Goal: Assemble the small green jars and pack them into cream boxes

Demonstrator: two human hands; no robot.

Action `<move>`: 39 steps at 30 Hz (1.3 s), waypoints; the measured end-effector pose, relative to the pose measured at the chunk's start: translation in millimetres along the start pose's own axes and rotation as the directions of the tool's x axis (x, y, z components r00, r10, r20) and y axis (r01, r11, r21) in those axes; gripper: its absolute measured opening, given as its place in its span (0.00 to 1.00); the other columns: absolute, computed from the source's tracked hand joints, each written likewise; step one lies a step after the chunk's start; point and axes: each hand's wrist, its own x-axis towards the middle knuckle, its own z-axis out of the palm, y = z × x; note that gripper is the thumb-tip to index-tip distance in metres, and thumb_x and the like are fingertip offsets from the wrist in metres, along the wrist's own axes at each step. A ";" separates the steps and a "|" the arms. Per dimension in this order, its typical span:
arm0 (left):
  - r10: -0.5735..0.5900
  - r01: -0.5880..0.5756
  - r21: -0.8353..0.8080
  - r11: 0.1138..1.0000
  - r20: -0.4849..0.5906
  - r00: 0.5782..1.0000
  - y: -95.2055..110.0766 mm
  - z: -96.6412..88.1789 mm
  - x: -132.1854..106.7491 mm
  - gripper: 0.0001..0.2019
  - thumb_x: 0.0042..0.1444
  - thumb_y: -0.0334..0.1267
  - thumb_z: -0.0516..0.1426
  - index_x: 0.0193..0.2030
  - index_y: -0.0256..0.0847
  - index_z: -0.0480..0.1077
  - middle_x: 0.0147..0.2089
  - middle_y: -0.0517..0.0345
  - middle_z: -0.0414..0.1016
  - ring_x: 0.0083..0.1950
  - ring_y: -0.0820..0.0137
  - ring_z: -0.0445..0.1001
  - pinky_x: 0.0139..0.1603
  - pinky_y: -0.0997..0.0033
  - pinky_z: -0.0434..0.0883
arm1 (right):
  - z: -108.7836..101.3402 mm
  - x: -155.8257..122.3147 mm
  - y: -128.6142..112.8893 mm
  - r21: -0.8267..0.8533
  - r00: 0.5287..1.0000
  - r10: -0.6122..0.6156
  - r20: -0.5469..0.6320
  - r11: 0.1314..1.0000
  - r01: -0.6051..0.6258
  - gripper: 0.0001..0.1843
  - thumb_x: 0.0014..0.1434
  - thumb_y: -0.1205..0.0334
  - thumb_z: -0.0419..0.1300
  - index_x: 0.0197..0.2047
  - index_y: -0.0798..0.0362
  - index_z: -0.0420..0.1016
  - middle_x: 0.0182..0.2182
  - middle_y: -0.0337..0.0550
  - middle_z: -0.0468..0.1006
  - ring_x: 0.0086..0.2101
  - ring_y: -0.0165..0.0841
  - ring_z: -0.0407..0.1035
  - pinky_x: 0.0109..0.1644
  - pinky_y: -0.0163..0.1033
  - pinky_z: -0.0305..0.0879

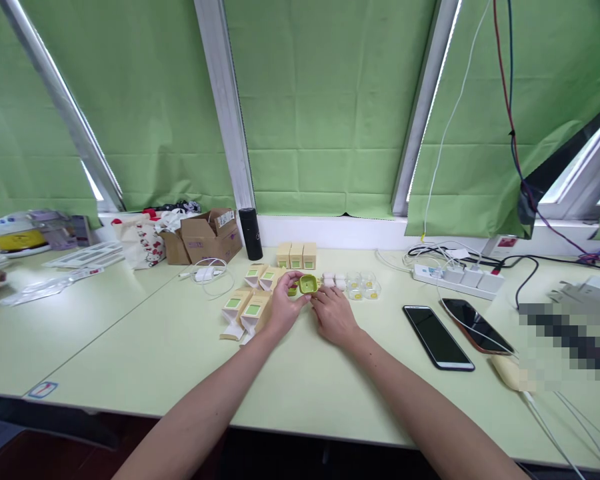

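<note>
Between the left fingers (291, 276), a hollow, rounded-square green cup (309, 285).

Legible text: none. Unreadable: white paper label (225, 219) on brown cardboard carton (200, 241), beyond-left of hands (334, 315); green square labels (254, 310) on beige paper boxes (265, 308), leftward.

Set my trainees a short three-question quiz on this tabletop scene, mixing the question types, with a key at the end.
1. True or false: in this view, the black bottle stands to the right of the open cardboard box.
2. How many phones lie on the table?
3. Fill in the colour: the left hand holds a small ____ container, with the right hand close beside it.

Key: 1. True. 2. Two. 3. Green.
</note>
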 end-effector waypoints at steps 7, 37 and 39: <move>0.024 -0.024 0.024 0.999 -0.014 1.000 6.4 3.2 -3.0 0.24 0.48 0.31 0.66 0.52 0.44 0.69 0.54 0.51 0.76 0.57 0.61 0.75 0.59 0.60 0.68 | -2.4 -29.7 -5.2 0.050 0.996 -0.089 0.002 0.995 0.088 0.21 0.59 0.78 0.50 0.45 0.54 0.81 0.48 0.51 0.83 0.40 0.38 0.74 0.43 0.42 0.66; 0.031 -0.032 0.106 0.994 0.013 0.999 5.7 6.6 -7.3 0.22 0.47 0.29 0.67 0.51 0.43 0.73 0.54 0.50 0.76 0.57 0.59 0.74 0.60 0.57 0.68 | -25.1 -26.4 16.3 0.955 0.774 0.593 0.222 -0.292 -0.050 0.18 0.39 0.59 0.82 0.33 0.51 0.82 0.29 0.40 0.82 0.36 0.36 0.80 0.48 0.48 0.82; 0.040 -0.043 0.120 0.992 0.021 0.999 6.8 7.0 -7.9 0.22 0.47 0.29 0.67 0.51 0.44 0.74 0.54 0.50 0.76 0.57 0.59 0.74 0.60 0.57 0.68 | -25.2 -25.7 17.3 0.952 0.762 0.607 0.225 -0.303 -0.039 0.19 0.39 0.59 0.83 0.33 0.51 0.82 0.28 0.39 0.81 0.35 0.36 0.80 0.48 0.47 0.82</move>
